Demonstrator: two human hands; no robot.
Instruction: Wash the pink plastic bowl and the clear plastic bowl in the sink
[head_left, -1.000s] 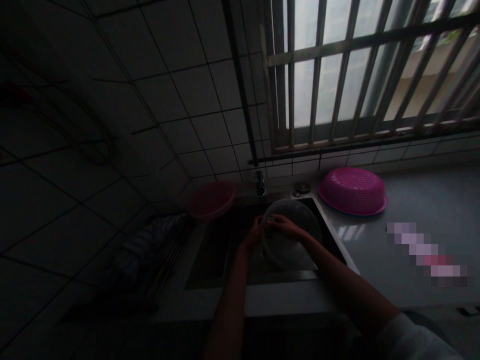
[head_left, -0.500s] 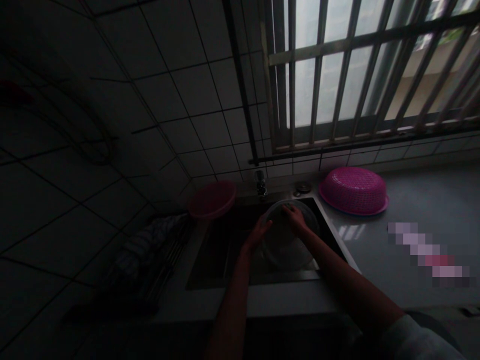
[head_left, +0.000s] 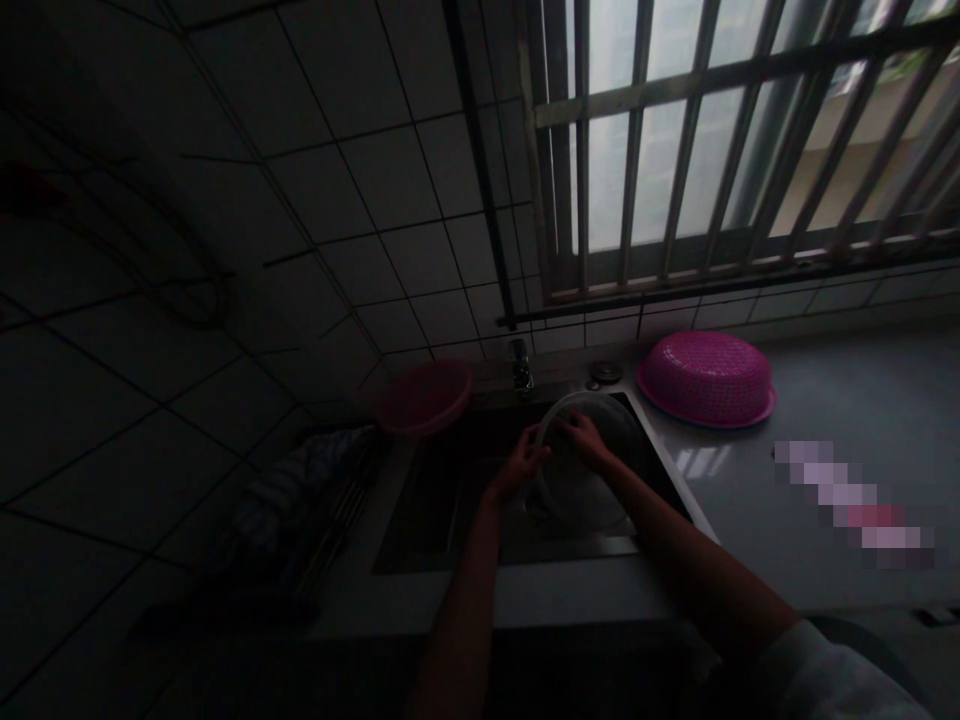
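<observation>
A round, pale translucent bowl [head_left: 589,505] is tilted inside the steel sink [head_left: 427,545]. My left hand [head_left: 523,462] grips the bowl at its left rim, thumb on the inner side and fingers around the edge. Inside the bowl, near the upper left of its wall, is my right hand [head_left: 586,440] with its fingers curled and pressed together. What those fingers hold, if anything, is too dark to make out. Behind the bowl stands the faucet [head_left: 520,368].
A pink perforated basket [head_left: 705,380] lies upside down on the counter [head_left: 847,390], right of the sink. A pink basin [head_left: 426,398] leans at the sink's back left corner. Striped cloth [head_left: 281,485] lies at left. A dark round lid-like object [head_left: 606,373] sits behind the sink.
The bowl has tilted more, its left rim now standing clear in my left hand. My right hand has shifted slightly left along the inside of the bowl.
</observation>
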